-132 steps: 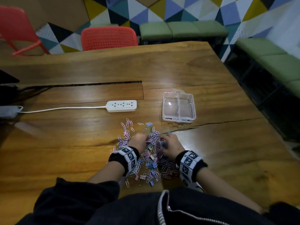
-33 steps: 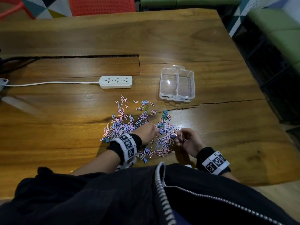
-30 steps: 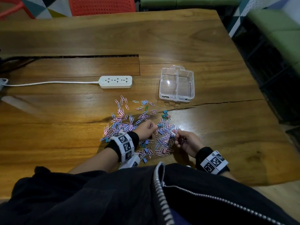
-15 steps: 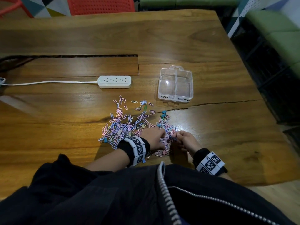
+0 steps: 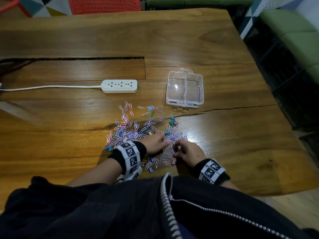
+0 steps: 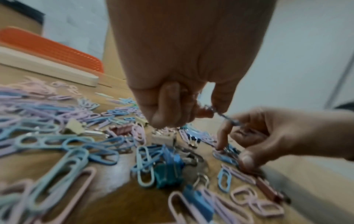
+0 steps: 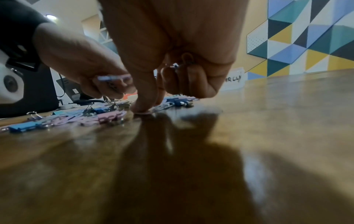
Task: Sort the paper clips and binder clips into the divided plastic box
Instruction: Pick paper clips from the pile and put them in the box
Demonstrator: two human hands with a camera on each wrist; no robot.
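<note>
**Both hands in the pile, box not yet fed**

Clips (image 5: 138, 131): a loose scatter of pastel paper clips, mixed with small binder clips, on the table (image 5: 224, 152) just in front of the person. Paper clips thin out toward the far left; binder clips cluster more toward the near and right side.

Left hand (image 5: 156, 144): fingers curled, pinching a few paper clips between thumb and fingertips; the left wrist view shows a thin clip sticking out of the pinch toward the right hand.

Right hand (image 5: 188, 152): last fingers folded on what looks like small binder clips in the palm (view is dim, so not certain); forefinger stretched down, tip on the table at the pile's edge.

Box (image 5: 184, 88): clear, lid off, two compartments split by a divider running away from the person; both look empty. It stands beyond the pile, ahead and to the right, apart from it. The right hand is the nearer one; the carry goes forward and a little right.

Writing: black marker on the box's near wall, left label reads roughly "PAPER", right one ends "...CLIP"; the rest is too small. A power strip (image 5: 120, 86) lies left of the box.
</note>
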